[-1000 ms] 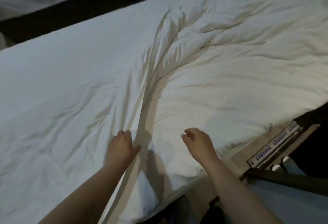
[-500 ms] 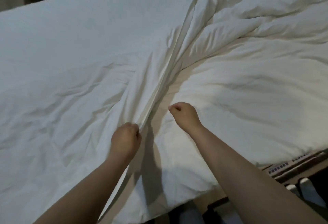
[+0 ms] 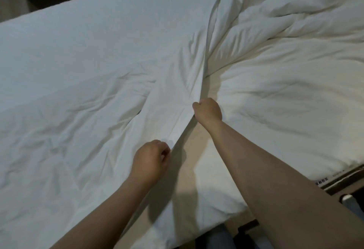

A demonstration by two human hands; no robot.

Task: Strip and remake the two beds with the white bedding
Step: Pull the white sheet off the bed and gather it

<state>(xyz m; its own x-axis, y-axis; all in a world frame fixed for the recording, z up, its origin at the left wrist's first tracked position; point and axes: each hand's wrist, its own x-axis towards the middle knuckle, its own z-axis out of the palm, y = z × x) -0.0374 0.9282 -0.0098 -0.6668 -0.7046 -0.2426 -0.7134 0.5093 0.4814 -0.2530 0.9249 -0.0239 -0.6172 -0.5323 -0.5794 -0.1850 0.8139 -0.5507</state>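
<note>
Looked down, in the head view, along the long side of a bed [image 3: 348, 176]. Found the white duvet cover [image 3: 88, 75] spread and creased over the left and middle of it, with the cover's hemmed edge [image 3: 199, 83] running from the near side up toward the far right. Found the cream duvet [image 3: 285, 95] puffed and bunched on the right, tucked partly under that hem. Clenched the right hand [image 3: 207, 111] round the hem, knuckles up, with tight folds fanning out from the grip. Held the left hand [image 3: 151, 157] nearer, fingers curled, just beside the same hem; could not tell whether pinching the cloth or only touching it. Judged the cover light, thin and limp: nothing to push with, only to pull, likely to slide readily over the duvet yet to gather into a rope wherever drawn from one point. Judged the duvet bulkier, soft and springy, apt to drag and clump. Reckoned the hem the place to take hold, since the doubled cloth there offers a firm purchase, with the hands set well apart along it or at the corners, never in the loose middle. Noted a printed label [image 3: 321, 177] low on the right, just past the duvet's near edge.
</note>
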